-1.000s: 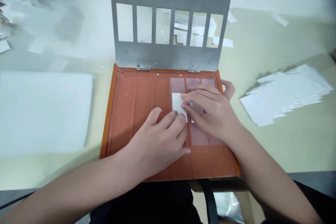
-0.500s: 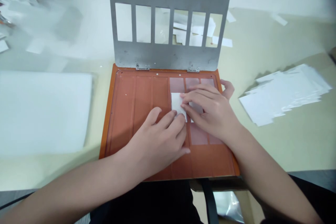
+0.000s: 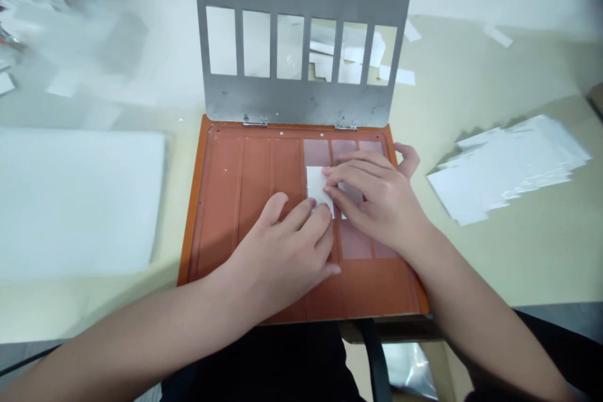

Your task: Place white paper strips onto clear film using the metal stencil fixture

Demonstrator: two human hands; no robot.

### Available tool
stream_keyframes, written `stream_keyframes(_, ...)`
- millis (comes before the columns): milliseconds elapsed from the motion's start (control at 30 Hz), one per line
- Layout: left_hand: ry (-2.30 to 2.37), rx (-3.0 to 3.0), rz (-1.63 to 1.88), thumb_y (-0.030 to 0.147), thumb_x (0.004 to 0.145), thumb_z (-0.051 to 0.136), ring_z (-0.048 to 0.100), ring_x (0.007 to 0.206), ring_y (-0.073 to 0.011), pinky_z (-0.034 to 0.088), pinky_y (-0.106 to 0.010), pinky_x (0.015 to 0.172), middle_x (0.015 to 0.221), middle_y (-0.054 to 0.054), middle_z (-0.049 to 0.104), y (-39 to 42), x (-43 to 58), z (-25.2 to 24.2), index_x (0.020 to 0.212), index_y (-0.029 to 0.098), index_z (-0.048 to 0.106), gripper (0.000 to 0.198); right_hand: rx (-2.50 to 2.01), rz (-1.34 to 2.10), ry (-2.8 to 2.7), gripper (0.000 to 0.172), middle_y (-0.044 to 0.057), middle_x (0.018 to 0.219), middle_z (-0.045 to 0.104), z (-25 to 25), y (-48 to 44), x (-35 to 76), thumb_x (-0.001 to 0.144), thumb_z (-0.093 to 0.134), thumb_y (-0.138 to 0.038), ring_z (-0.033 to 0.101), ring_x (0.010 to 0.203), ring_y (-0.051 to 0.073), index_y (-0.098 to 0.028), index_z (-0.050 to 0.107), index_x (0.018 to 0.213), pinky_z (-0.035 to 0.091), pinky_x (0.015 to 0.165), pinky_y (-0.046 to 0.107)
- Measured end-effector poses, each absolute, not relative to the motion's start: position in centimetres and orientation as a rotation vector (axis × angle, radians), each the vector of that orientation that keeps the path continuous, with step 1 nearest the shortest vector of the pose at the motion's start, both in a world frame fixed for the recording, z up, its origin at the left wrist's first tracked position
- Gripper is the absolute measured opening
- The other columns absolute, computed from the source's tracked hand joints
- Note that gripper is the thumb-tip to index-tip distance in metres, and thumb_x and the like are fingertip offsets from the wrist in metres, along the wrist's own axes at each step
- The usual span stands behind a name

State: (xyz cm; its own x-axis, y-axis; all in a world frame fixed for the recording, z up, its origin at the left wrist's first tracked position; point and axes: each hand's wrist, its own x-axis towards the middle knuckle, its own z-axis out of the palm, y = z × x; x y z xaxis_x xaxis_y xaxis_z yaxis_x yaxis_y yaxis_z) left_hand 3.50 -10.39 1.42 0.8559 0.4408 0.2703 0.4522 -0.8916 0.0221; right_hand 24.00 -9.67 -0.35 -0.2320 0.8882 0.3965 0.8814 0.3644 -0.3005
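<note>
A small white card [image 3: 316, 183] lies over a translucent film strip [image 3: 317, 152] in a grooved orange-red tray [image 3: 257, 201]. My left hand [image 3: 287, 251] rests its fingertips on the card's lower edge, thumb spread away and fingers bent but apart. From the right, my right hand [image 3: 377, 191] has its thumb and fingertips together at the card's right edge. Beneath the right hand, another white card [image 3: 352, 191] is partly covered, above a film strip [image 3: 355, 240]. How firmly the right fingertips grip the first card is hidden.
A grey metal lid [image 3: 301, 100] with several rectangular cutouts stands raised on hinges behind the tray. To the right lies a fanned pile of white cards [image 3: 511, 166]. A thick white sheet stack [image 3: 80, 201] sits on the left. Paper scraps [image 3: 402, 75] lie behind the lid.
Both hands and the white card keep nearly the same place. The whole view has shifted very slightly.
</note>
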Motion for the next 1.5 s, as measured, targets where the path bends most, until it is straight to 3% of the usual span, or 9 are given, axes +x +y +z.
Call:
stream_keyframes(667,-0.736,-3.006,-0.401,0.046,0.094,0.064,0.064,0.112,-0.0251,0.039,-0.041,0.088,0.118,-0.009,0.071,-10.4,3.5,1.4,0.114,0.007,0.068,0.044,-1.532,-0.012,-2.179,0.013,-0.005,0.091,0.076,-0.4,-9.6,24.1,0.097,0.055,-0.023,0.069,0.1,0.019,-0.025,0.064,0.089,0.012,0.109,0.046)
stream_keyframes(800,-0.74,-3.012,-0.406,0.047,0.094,0.063,0.064,0.111,-0.025,0.038,-0.042,0.088,0.118,-0.01,0.07,-10.4,3.6,1.5,0.112,0.007,0.068,0.044,-1.527,-0.082,-2.204,0.021,-0.005,0.09,0.076,-0.4,-9.2,24.4,0.098,0.047,-0.014,0.069,0.101,0.018,-0.026,0.065,0.097,0.012,0.111,0.046)
stream_keyframes(967,-0.74,-3.015,-0.407,0.046,0.095,0.062,0.064,0.111,-0.0245,0.038,-0.042,0.088,0.12,-0.011,0.07,-10.4,3.6,1.5,0.113,0.007,0.068,0.043,-1.595,-0.054,-2.244,0.039,0.001,0.118,0.075,0.0,-8.6,24.8,0.097,0.038,-0.007,0.062,0.121,0.021,-0.027,0.06,0.122,0.013,0.111,0.049)
stream_keyframes(1100,-0.739,-3.01,-0.408,0.045,0.096,0.061,0.063,0.112,-0.0252,0.038,-0.042,0.089,0.12,-0.011,0.069,-10.4,3.6,1.5,0.113,0.006,0.068,0.043,-1.628,0.012,-2.315,0.04,0.008,0.13,0.071,0.0,-8.3,24.6,0.102,0.035,-0.013,0.052,0.136,0.027,-0.023,0.052,0.136,0.014,0.111,0.055)
stream_keyframes(1300,-0.744,-3.017,-0.408,0.044,0.097,0.06,0.064,0.112,-0.0247,0.038,-0.042,0.089,0.119,-0.011,0.07,-10.4,3.6,1.5,0.112,0.007,0.069,0.04,-1.586,0.019,-2.252,0.031,0.008,0.124,0.073,-0.3,-8.1,24.3,0.103,0.04,-0.021,0.059,0.129,0.029,-0.024,0.058,0.127,0.015,0.113,0.06)
stream_keyframes(1500,-0.753,-3.012,-0.411,0.045,0.095,0.063,0.064,0.112,-0.0252,0.039,-0.042,0.088,0.119,-0.011,0.07,-10.3,3.6,1.6,0.111,0.008,0.069,0.04,-1.472,0.003,-2.214,0.027,0.0,0.113,0.076,-0.9,-8.0,24.0,0.1,0.045,-0.019,0.07,0.108,0.02,-0.029,0.061,0.119,0.014,0.121,0.054)
